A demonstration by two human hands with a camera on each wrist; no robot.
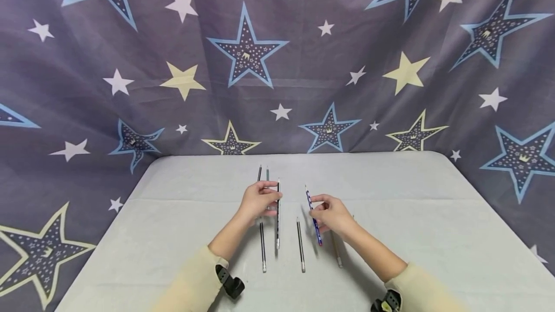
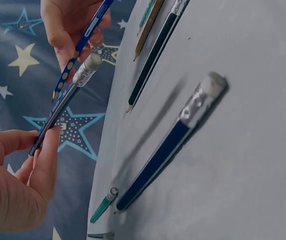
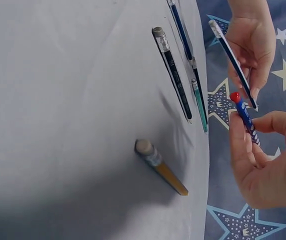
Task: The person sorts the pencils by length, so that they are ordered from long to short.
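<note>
My left hand [image 1: 257, 202] pinches a dark pencil with a silver ferrule and white eraser [image 1: 278, 227], held above the table. In the left wrist view its eraser end points up and away from the fingers. To the right, my right hand [image 1: 335, 214] pinches a blue patterned pencil [image 1: 318, 235], its red end toward me and its sharpened tip pointing away. Both pencils are apart from each other in the head view. Below and between the hands lies a black pencil [image 1: 301, 249]. Another dark pencil [image 1: 262, 249] rests under the left forearm's side.
A natural-wood pencil [image 1: 337, 254] lies below the right hand, partly hidden by it. Behind the left hand are a black pencil [image 1: 259, 172] and a teal pencil [image 1: 268, 174]. The white-covered table [image 1: 433, 235] meets a star-patterned curtain [image 1: 290, 76] at the back and sides.
</note>
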